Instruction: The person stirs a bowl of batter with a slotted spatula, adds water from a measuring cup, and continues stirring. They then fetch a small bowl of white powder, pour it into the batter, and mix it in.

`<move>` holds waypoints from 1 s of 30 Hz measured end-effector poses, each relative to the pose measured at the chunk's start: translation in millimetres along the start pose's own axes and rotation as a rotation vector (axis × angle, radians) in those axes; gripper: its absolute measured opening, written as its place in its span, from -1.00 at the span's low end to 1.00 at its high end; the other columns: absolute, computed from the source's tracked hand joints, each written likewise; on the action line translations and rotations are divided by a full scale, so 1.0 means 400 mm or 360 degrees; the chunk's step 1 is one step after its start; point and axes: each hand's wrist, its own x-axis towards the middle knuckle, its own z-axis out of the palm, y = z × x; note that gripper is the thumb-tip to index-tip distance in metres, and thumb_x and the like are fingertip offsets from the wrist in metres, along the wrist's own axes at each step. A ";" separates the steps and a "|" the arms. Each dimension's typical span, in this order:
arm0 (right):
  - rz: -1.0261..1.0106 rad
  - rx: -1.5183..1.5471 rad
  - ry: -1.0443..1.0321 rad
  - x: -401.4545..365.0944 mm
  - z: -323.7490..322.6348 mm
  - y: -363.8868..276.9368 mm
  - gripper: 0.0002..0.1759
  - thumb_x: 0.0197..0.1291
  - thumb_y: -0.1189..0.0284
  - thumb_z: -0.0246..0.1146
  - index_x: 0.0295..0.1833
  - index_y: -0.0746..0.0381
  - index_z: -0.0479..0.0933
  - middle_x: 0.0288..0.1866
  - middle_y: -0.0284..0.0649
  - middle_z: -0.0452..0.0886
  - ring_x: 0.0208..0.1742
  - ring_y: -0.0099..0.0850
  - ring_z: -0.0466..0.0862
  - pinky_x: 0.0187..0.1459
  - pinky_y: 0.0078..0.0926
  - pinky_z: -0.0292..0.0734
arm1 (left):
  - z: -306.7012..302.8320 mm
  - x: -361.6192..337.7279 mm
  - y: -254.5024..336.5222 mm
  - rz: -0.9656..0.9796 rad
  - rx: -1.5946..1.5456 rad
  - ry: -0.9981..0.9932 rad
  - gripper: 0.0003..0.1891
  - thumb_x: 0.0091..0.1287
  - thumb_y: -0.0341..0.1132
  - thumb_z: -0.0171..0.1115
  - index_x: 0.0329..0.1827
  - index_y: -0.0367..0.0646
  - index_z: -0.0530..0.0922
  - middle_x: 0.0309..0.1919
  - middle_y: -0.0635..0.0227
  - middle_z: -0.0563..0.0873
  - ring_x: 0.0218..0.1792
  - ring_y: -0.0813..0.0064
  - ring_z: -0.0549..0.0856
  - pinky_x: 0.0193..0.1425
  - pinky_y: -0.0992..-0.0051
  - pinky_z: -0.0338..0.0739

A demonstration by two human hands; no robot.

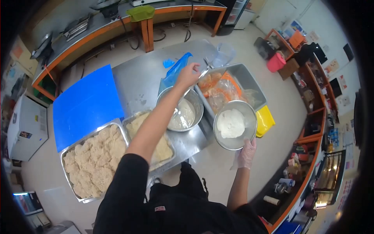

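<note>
Two bowls sat side by side. Gloved right hand (247,154) gripped near rim of round steel flour bowl (248,112); left hand (188,75), above round steel batter bowl (197,103), pinched thin metal utensil (203,72).

Steel table (136,78), left end: a blue cutting board (85,103) lies flat and covers that end. Near left corner: a metal tray of breaded cutlets (95,162), filled edge to edge. A second tray of loose breadcrumbs (161,150) sits just beside it, rims touching. Right edge: a grey tub (249,80) holds clear bags with orange contents (220,87). A yellow folded item (265,121) lies against the tub's near end. Far right corner: a clear plastic container (224,54). Beyond the table, an orange-edged counter (97,29) carries a green cloth (141,12). A white appliance (27,126) stands on the floor to the left.
</note>
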 end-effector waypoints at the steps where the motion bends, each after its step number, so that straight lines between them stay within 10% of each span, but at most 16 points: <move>1: 0.0004 0.0024 -0.0058 0.050 0.036 -0.017 -0.48 0.35 0.64 0.06 0.43 0.36 0.42 0.23 -0.19 0.63 0.19 -0.40 0.62 0.22 -0.45 0.53 | 0.042 0.076 -0.026 -0.0053 0.0077 0.0029 -0.54 0.21 -0.04 0.40 0.11 -0.08 0.71 -0.03 0.22 0.80 -0.03 0.17 0.77 0.10 0.26 0.64; 9: 0.0063 -0.0133 -0.0445 0.281 0.092 0.002 -0.46 0.37 0.66 0.02 0.46 0.37 0.39 0.30 -0.17 0.59 0.28 -0.40 0.59 0.32 -0.45 0.47 | 0.088 0.205 -0.094 -0.0289 0.0441 -0.0755 -0.57 0.25 0.12 0.43 -0.16 -0.08 0.81 -0.34 0.25 0.80 -0.28 0.40 0.71 -0.14 0.37 0.56; 18: -0.0482 -0.0526 -0.0835 0.294 0.349 -0.002 -0.36 0.29 0.68 -0.01 0.53 0.41 0.30 0.44 0.00 0.51 0.43 -0.27 0.50 0.43 -0.40 0.33 | -0.317 0.002 0.094 -0.0054 -0.0213 -0.0243 -0.70 0.47 -0.09 0.30 -0.06 -0.13 0.81 -0.17 0.40 0.84 -0.07 0.56 0.73 0.11 0.50 0.56; 30: -0.0968 -0.0928 -0.0929 0.260 0.437 0.071 -0.32 0.18 0.69 0.02 0.49 0.37 0.38 0.26 0.10 0.66 0.24 -0.20 0.69 0.25 -0.38 0.50 | -0.371 -0.109 0.109 -0.0158 -0.0058 0.0205 -0.68 0.47 -0.10 0.30 -0.04 -0.17 0.79 -0.12 0.39 0.85 -0.04 0.52 0.77 0.17 0.43 0.59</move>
